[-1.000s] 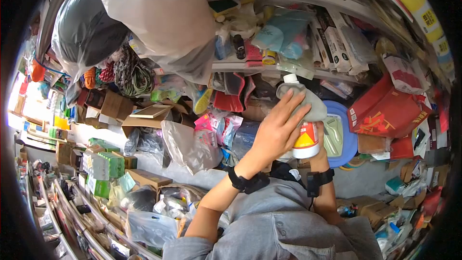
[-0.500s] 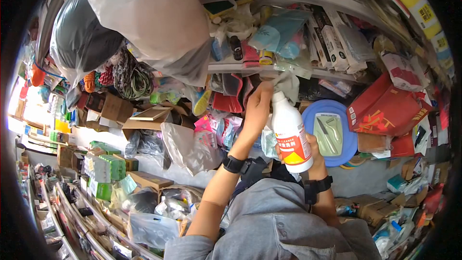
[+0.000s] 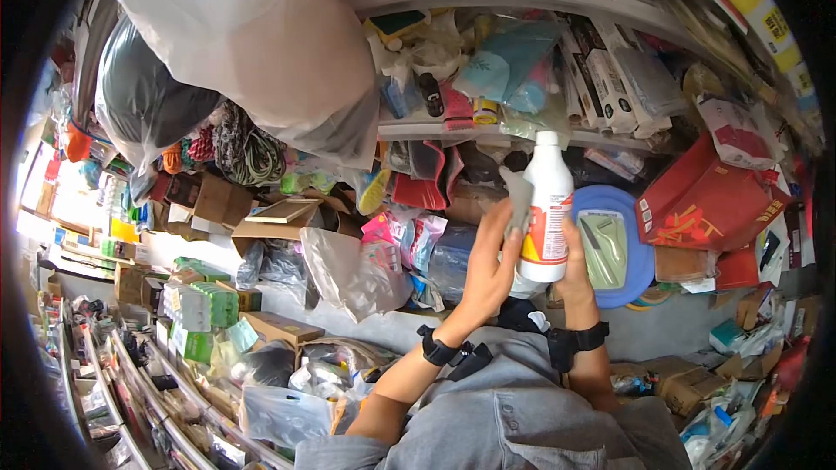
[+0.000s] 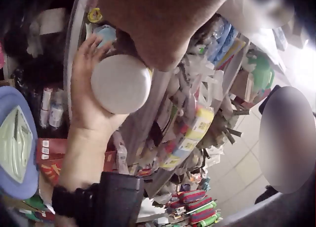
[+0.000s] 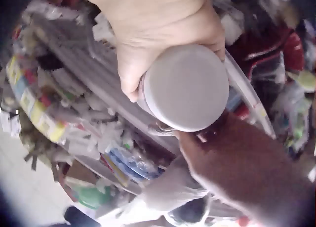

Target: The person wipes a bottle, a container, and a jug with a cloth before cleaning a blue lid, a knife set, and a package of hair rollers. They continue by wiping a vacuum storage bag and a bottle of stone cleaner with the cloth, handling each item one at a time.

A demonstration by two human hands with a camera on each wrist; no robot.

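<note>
A white cleaner bottle (image 3: pixel 546 209) with a red and yellow label stands upright in front of the chest, neck up. My right hand (image 3: pixel 575 270) grips its lower side, thumb along the label. My left hand (image 3: pixel 489 265) holds a grey cloth (image 3: pixel 520 196) against the bottle's left side. Seen from the left wrist, the round white base (image 4: pixel 121 83) faces the camera, the right hand (image 4: pixel 89 108) curls beside it, and the near left hand (image 4: pixel 163 29) fills the top. In the right wrist view the left hand (image 5: pixel 237 158) reaches in under the base.
Beside the right hand is a blue basin (image 3: pixel 640 287) with a green packaged set. Red boxes (image 3: pixel 705 200) stand farther right. Crowded shelves (image 3: pixel 418 129) run behind the bottle. Large plastic bags (image 3: pixel 252 52) hang at upper left, and cartons (image 3: pixel 279 326) lie lower left.
The left hand passed with the cloth from the bottle's top, off to the left, then down to its side. The bottle went from tilted to upright; the right hand kept its grip.
</note>
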